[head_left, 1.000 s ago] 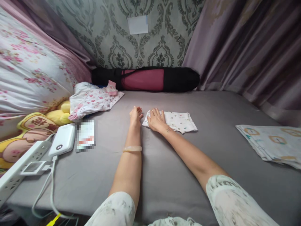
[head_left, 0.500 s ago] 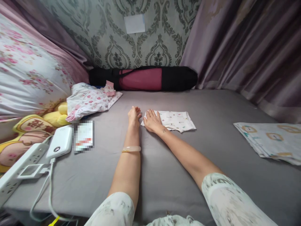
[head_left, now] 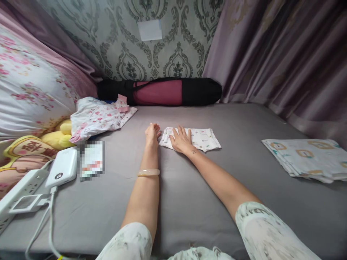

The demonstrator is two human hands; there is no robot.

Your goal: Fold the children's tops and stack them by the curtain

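Observation:
A small folded white garment with a tiny colored print (head_left: pixel 204 138) lies flat on the grey bed sheet (head_left: pixel 217 231). Across its left part my right hand (head_left: pixel 181 141) rests palm down, fingers spread and pointing away from me. Just beyond the garment's left edge, my left hand (head_left: pixel 152 134) is set on its side on the sheet, holding nothing. Its fingers are loosely extended and slightly bent, and the palm faces the cloth. A pale bangle (head_left: pixel 148 173) circles my left forearm.
Another folded cloth (head_left: pixel 311 159) lies at the right. To the left are crumpled baby clothes (head_left: pixel 100 115), a blurred-out flat item (head_left: pixel 92 160), a white power bank (head_left: pixel 62 166), a power strip (head_left: pixel 23 191) and plush toys (head_left: pixel 27 151). A black and maroon long bag (head_left: pixel 159 92) lies along the wall.
My right hand has slid rightward over the garment from its left edge, leaving that edge uncovered. My left hand stays beside it. The whole view has shifted slightly.

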